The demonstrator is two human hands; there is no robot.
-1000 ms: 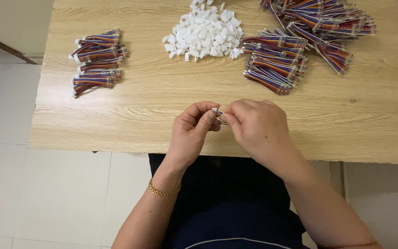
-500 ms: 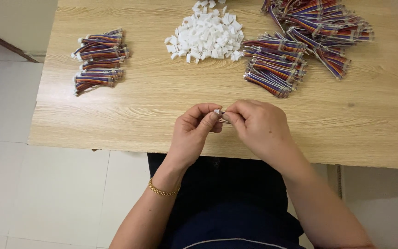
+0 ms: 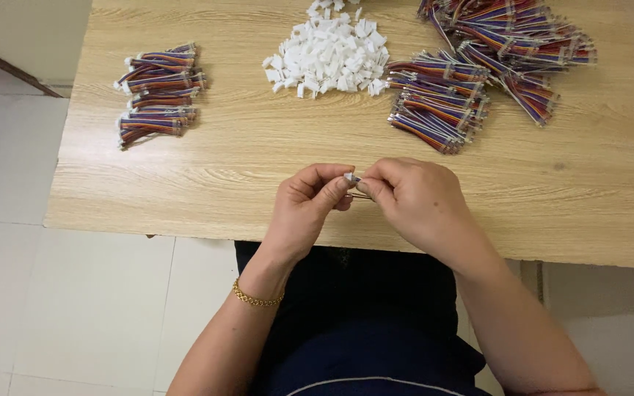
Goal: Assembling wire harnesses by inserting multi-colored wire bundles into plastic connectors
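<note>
Two hands meeting above the near edge of a wooden counter [image 3: 258, 176], left hand [image 3: 304, 213] and right hand [image 3: 414, 202] both with fingers pinched on a small white connector [image 3: 350, 177] between them. Farther back, well apart: white connector pile [image 3: 328, 55], small wire bundles [image 3: 157, 92] at left, bigger wire heap [image 3: 478, 66] at right. Gold bracelet [image 3: 257, 298] on left wrist.

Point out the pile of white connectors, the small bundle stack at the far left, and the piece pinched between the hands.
pile of white connectors [image 3: 328, 55], head view, middle of the heap.
left stack of coloured wire bundles [image 3: 157, 92], head view, centre of the stack.
small white connector [image 3: 350, 177], head view, the visible tip between the fingertips.
</note>
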